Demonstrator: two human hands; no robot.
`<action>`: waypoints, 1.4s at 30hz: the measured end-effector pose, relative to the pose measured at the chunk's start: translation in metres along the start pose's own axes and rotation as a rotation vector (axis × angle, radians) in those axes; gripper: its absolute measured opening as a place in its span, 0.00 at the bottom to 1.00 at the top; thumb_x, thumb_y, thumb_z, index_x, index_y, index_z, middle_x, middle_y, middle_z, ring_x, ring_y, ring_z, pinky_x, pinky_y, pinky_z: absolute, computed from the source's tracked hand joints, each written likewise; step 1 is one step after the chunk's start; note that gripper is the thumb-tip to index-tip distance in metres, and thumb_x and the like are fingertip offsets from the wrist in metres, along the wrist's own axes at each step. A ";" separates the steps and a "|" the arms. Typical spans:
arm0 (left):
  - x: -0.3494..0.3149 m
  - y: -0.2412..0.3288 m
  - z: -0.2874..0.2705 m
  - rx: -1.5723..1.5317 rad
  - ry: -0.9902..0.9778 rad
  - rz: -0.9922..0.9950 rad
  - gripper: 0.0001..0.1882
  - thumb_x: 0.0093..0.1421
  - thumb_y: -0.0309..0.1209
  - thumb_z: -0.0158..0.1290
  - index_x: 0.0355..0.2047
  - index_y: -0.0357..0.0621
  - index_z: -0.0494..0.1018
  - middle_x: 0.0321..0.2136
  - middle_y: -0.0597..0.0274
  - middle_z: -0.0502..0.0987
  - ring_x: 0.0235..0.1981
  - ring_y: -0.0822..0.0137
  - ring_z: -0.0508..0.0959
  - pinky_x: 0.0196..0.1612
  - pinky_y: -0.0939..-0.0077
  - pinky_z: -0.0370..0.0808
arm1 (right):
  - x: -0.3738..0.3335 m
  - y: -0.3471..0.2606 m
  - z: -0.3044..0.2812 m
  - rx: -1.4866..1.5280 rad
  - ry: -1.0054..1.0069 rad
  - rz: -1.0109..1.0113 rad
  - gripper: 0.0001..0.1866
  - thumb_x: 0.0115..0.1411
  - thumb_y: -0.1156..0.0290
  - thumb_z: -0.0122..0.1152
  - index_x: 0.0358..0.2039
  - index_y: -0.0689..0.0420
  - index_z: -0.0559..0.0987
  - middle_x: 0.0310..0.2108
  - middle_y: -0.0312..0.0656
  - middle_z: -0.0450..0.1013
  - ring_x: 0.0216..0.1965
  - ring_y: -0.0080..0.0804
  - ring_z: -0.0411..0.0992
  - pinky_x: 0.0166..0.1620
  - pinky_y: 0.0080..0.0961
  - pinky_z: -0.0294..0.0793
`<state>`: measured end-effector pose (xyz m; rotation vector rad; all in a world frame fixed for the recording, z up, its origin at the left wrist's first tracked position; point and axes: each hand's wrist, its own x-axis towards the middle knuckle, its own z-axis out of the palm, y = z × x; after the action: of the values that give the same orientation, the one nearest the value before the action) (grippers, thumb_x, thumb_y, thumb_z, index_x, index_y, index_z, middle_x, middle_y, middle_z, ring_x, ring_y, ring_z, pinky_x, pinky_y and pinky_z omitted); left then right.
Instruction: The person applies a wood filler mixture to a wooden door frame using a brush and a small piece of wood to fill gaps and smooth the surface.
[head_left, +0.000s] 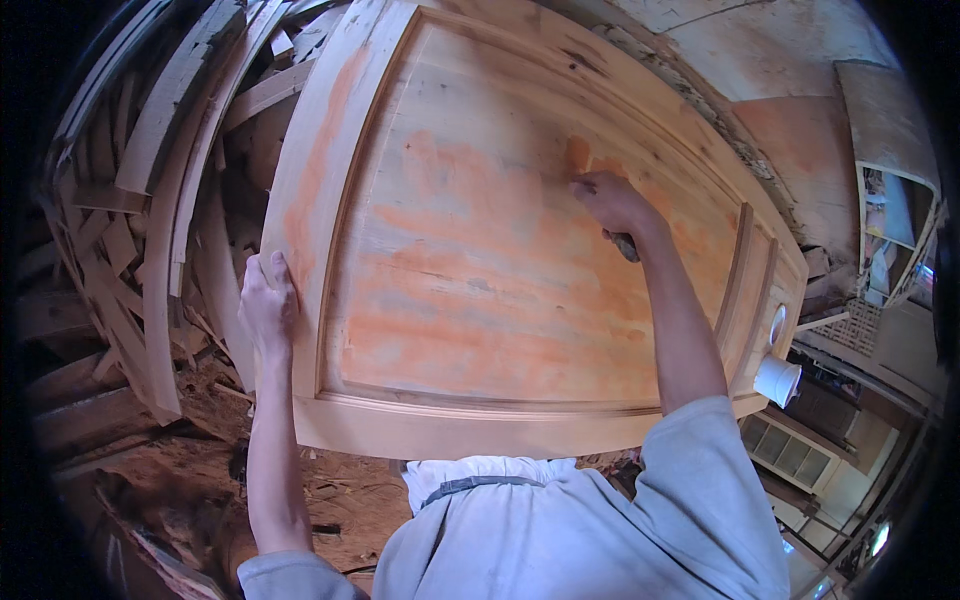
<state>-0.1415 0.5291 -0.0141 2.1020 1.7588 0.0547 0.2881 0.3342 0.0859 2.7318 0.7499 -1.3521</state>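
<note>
In front of me lies a framed wooden door (340, 130), its broad panel (480, 240) smeared with uneven orange filler. An orange streak also runs down its left frame strip. My left hand (268, 305) grips the left edge of the door, thumb on top; part of its fingers is hidden. Over the right half of the panel, my right hand (615, 205) is closed round a putty knife (626, 246). The dark end of its handle sticks out below the fist, while its blade is hard to make out beside a thick orange patch (578, 155).
Wood offcuts and long boards (180, 120) are piled at the left. A white container (776, 380) sits at the door's right end. Debris covers the brown floor (340, 500) below. An open-sided cabinet (890, 210) and a paned wooden frame (790, 450) stand to the right.
</note>
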 end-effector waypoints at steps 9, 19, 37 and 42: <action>0.000 0.001 -0.001 -0.051 -0.018 0.020 0.27 0.67 0.55 0.39 0.45 0.42 0.70 0.42 0.42 0.79 0.43 0.40 0.78 0.45 0.47 0.74 | 0.040 0.005 -0.045 0.002 0.151 -0.094 0.23 0.64 0.57 0.51 0.53 0.57 0.76 0.34 0.50 0.78 0.20 0.34 0.76 0.29 0.34 0.77; -0.004 0.008 -0.008 -0.050 -0.024 0.008 0.28 0.67 0.56 0.38 0.45 0.42 0.70 0.42 0.44 0.79 0.42 0.41 0.78 0.44 0.48 0.74 | 0.010 -0.005 -0.010 -0.082 0.016 -0.034 0.25 0.65 0.57 0.50 0.59 0.54 0.72 0.28 0.46 0.75 0.16 0.31 0.71 0.22 0.29 0.72; -0.003 0.005 -0.003 -0.025 0.022 0.039 0.26 0.67 0.54 0.40 0.43 0.41 0.70 0.40 0.41 0.79 0.41 0.39 0.78 0.43 0.46 0.73 | 0.048 0.023 0.077 0.069 0.665 -0.075 0.22 0.67 0.61 0.47 0.59 0.54 0.71 0.40 0.58 0.77 0.42 0.56 0.76 0.45 0.45 0.75; -0.002 0.001 -0.001 0.017 -0.013 0.016 0.27 0.68 0.54 0.39 0.45 0.40 0.70 0.41 0.40 0.79 0.43 0.38 0.78 0.44 0.47 0.73 | 0.014 0.015 0.104 0.153 0.736 -0.170 0.21 0.68 0.61 0.44 0.57 0.56 0.71 0.40 0.61 0.76 0.41 0.61 0.74 0.44 0.51 0.74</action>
<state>-0.1416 0.5271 -0.0127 2.1232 1.7410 0.0303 0.2232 0.3053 0.0071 3.3661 0.9370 -0.3751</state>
